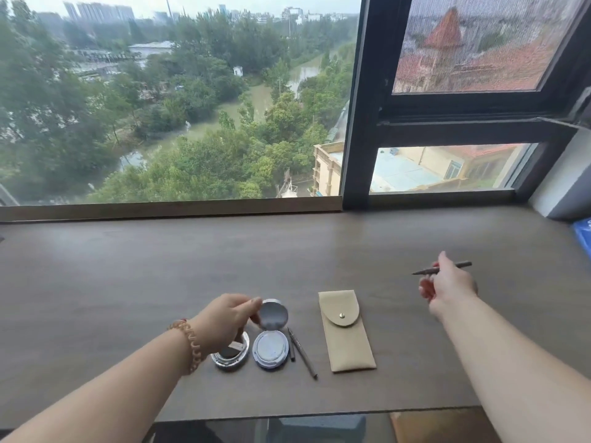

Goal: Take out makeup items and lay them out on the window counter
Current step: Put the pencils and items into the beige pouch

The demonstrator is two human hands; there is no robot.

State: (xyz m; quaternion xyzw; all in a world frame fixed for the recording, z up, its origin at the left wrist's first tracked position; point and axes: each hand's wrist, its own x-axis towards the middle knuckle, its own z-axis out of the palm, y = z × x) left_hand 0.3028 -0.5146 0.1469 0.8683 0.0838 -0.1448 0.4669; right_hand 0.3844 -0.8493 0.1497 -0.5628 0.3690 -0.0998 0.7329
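Note:
On the dark wooden window counter (128, 276) an open silver compact (270, 346) lies with its round lid (273, 314) raised. My left hand (228, 318) pinches the edge of that lid. Partly under this hand sits a second round silver case (230, 354) with dark contents. Two thin dark pencils (300, 353) lie just right of the compact. A beige snap pouch (347, 334) lies flat further right, its flap closed. My right hand (447, 287) hovers above the counter to the right and grips a slim dark pencil (460, 265) that points left.
A large window (176, 100) with a black frame (361, 100) rises behind the counter. A blue object (583, 236) pokes in at the right edge beside a white wall. The counter's front edge (319, 414) runs below the items, with a glass surface beneath it.

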